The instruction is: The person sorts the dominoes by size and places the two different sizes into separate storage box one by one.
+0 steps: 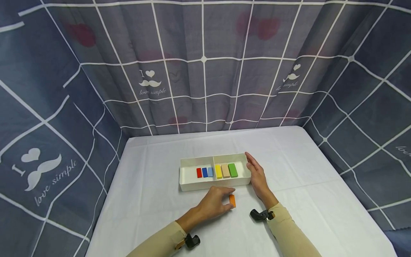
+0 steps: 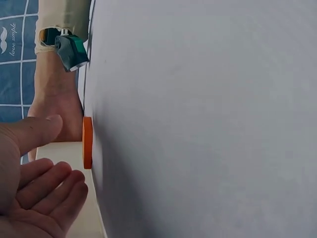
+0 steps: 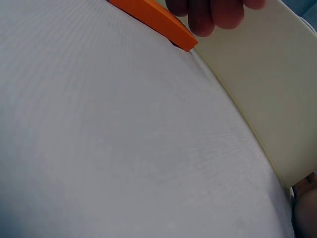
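Note:
A small orange block (image 1: 232,201) lies on the white cloth just in front of a two-part white box (image 1: 197,185). My left hand (image 1: 214,202) is around the block, thumb on the near side and fingers on the far side; in the left wrist view a gap shows between the thumb (image 2: 42,131) and curved fingers, with the block (image 2: 87,144) beyond them. My right hand (image 1: 258,178) rests against the box's right end, fingers extended along the end wall and thumb at the rim. In the right wrist view, the orange block (image 3: 158,21) is below the left fingertips (image 3: 200,20).
Red (image 1: 199,172), dark blue (image 1: 204,172) and light blue (image 1: 210,172) blocks sit in the box's left compartment. Yellow (image 1: 218,171), beige (image 1: 225,171) and green (image 1: 232,170) blocks occupy the right one. Grid-patterned curtains (image 1: 221,78) surround the table (image 1: 151,171).

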`<state>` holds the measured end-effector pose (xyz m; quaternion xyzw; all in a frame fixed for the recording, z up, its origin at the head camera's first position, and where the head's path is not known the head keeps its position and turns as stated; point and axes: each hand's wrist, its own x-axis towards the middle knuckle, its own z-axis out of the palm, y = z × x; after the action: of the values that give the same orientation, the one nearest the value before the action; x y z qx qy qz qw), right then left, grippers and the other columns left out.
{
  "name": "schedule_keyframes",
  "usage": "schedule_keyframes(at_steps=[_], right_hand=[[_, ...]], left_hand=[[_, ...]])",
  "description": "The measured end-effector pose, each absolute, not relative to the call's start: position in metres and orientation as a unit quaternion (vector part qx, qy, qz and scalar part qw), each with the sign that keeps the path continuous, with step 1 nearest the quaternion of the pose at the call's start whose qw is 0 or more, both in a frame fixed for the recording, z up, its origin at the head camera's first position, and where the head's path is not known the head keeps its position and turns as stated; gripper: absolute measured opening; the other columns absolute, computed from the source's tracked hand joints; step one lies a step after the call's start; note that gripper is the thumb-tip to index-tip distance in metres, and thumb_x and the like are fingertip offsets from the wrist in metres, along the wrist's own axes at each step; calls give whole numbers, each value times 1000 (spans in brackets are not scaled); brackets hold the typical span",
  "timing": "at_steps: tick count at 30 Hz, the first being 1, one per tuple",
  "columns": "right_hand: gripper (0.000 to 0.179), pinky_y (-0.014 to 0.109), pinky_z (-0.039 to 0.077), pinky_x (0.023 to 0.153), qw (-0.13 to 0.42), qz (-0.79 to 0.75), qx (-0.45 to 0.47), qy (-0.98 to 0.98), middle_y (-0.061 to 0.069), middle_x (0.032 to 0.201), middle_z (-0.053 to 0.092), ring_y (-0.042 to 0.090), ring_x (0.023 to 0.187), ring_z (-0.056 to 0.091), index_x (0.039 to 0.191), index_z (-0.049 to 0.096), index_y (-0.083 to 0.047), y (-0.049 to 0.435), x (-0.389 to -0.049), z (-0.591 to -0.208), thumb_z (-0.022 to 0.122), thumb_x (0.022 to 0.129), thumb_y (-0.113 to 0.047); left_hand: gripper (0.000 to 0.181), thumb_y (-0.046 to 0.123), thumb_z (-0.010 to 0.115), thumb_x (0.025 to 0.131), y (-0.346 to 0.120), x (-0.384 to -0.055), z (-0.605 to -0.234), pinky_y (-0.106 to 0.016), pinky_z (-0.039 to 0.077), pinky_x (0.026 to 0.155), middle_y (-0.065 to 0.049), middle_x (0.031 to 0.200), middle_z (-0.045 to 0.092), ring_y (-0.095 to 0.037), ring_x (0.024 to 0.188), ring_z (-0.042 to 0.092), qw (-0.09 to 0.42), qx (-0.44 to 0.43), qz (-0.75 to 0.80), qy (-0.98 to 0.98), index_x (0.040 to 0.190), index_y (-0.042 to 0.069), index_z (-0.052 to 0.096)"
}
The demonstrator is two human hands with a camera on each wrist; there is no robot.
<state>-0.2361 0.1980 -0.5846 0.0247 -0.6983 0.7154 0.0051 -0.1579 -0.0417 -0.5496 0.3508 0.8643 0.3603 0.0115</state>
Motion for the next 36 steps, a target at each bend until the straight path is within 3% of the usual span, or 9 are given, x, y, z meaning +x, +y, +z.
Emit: schedule_keyframes(at_steps=[6,17,29,32,36], right_hand=[[53,35,21,137,4,716,24,-698,0,180,32,18,169,21,172,39,-17,198,-236,-585,41,118,-18],[53,43,18,138,5,713,27,-700,0,180,32,18,169,22,171,40,-18,199,-238,-587,41,119,-18],[53,11,29,125,8,715,25,-699,0,180,32,18,168,22,171,39,-16,198,-236,-584,42,118,-17],[53,18,27,130,7,714,22,-700,0,180,33,18,168,22,171,40,-17,198,-237,-584,42,118,-17],[53,38,19,138,9,713,20,-701,1,180,33,19,169,22,171,41,-17,198,-237,-585,42,118,-16]], left_hand=[[51,9,92,88,-38,-158,-551,-22,60,103,-10,129,81,-11,118,75,40,342,347,872,135,0,75],[50,7,92,88,-35,-158,-551,-21,60,102,-7,129,81,-8,119,74,46,338,330,880,135,2,76],[48,6,92,88,-31,-158,-553,-21,60,102,-2,125,82,-6,119,74,27,342,295,892,134,5,78],[47,5,92,88,-32,-158,-554,-21,60,101,-1,124,82,-6,118,75,24,343,295,892,133,5,78],[47,4,91,88,-33,-159,-554,-21,60,101,-2,124,82,-6,118,75,25,343,298,891,133,5,78]])
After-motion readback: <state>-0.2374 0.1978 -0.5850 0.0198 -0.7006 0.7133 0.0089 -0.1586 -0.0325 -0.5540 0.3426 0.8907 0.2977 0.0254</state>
